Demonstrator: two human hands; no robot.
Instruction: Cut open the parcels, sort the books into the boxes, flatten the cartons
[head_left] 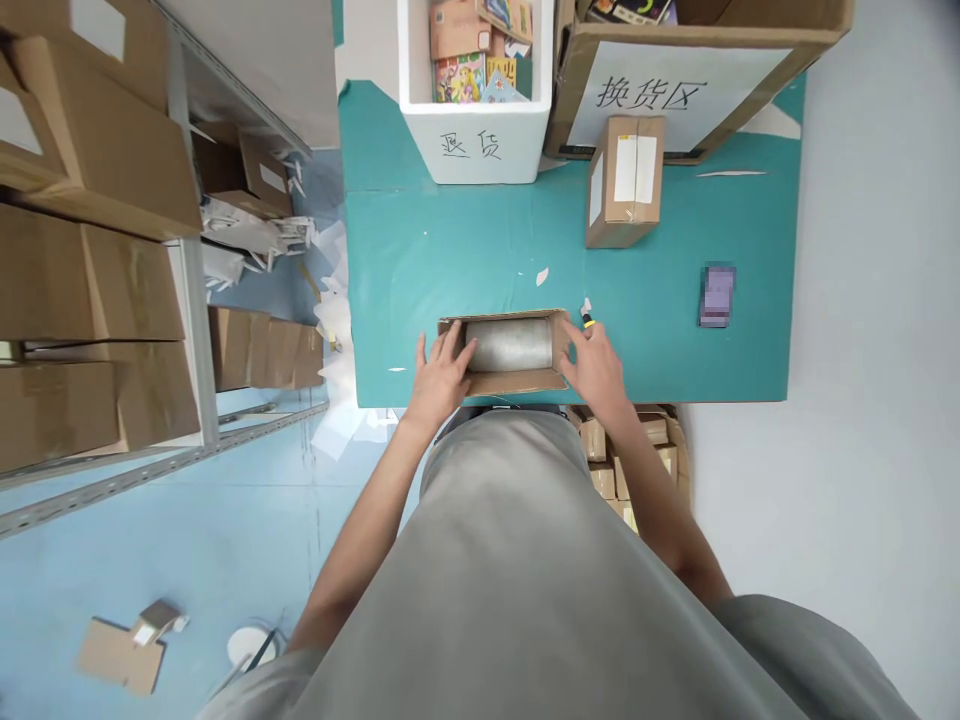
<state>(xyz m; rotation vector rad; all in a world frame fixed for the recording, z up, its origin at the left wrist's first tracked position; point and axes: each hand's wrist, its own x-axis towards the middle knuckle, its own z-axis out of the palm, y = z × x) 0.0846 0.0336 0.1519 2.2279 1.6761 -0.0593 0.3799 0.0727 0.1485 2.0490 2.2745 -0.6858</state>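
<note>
A small cardboard box (pixel 517 382) lies open side up at the table's near edge, with a silvery-grey cylinder-like item (pixel 510 345) inside. My left hand (pixel 439 378) grips the box's left end, some fingers over the wall and some outside. At the right end, my right hand (pixel 596 368) touches the box with thumb and forefinger. A black-and-yellow utility knife (pixel 588 321) sticks out from that hand, its rest hidden by the fingers. Just beyond its tip is a white paper scrap (pixel 586 304).
On the green table (pixel 465 250) stand a white bin (pixel 480 150) of books, a large labelled carton (pixel 690 95) and a taped box (pixel 624 185). A purple blurred item (pixel 718 296) lies at right. Shelves (pixel 191 300) with cartons line the left; more boxes (pixel 604 480) sit below.
</note>
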